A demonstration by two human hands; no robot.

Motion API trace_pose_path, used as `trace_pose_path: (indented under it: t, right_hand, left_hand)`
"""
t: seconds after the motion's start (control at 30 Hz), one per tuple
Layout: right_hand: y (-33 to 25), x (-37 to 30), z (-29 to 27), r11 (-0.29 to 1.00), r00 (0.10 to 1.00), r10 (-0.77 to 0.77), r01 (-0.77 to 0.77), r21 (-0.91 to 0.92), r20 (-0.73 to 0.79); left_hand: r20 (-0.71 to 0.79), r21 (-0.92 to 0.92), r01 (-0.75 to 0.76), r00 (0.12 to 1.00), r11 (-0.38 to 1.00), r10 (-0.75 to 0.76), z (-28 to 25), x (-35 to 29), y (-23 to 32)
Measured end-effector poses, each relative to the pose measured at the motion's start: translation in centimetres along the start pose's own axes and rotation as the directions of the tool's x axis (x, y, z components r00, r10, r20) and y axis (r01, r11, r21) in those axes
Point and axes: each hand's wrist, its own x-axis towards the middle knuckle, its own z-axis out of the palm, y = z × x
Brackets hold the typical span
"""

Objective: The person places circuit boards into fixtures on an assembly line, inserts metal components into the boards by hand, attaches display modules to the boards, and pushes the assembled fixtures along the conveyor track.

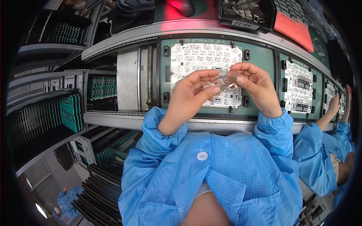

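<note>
above the white board (205,58), left hand (189,95) and right hand (258,87) pinch small shiny parts (220,82), likely for control.

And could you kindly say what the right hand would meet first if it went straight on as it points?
Likely the small clear pieces just ahead, then the left hand; depth is unclear.
</note>
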Motion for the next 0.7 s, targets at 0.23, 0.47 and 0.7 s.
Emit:
trace_pose_path:
  t: [0.23,0.47,0.7]
  right_hand:
    - [1.1,0.2,-1.2,0.993,0.997,0.032,-0.04,0.113,0.067]
    - [0.4,-0.3,0.6,0.995,0.996,-0.025,0.033,-0.09,0.089]
    - [1.1,-0.4,0.9,0.999,0.996,0.013,-0.015,0.03,0.084]
  left_hand:
    - [-0.106,0.085,0.013,0.994,0.996,-0.004,-0.7,-0.2,-0.7]
    - [-0.098,0.03,-0.022,0.995,0.999,0.025,-0.4,0.0,-1.1]
    - [-0.092,-0.007,-0.075,0.993,0.997,0.074,1.6,-0.4,-1.2]
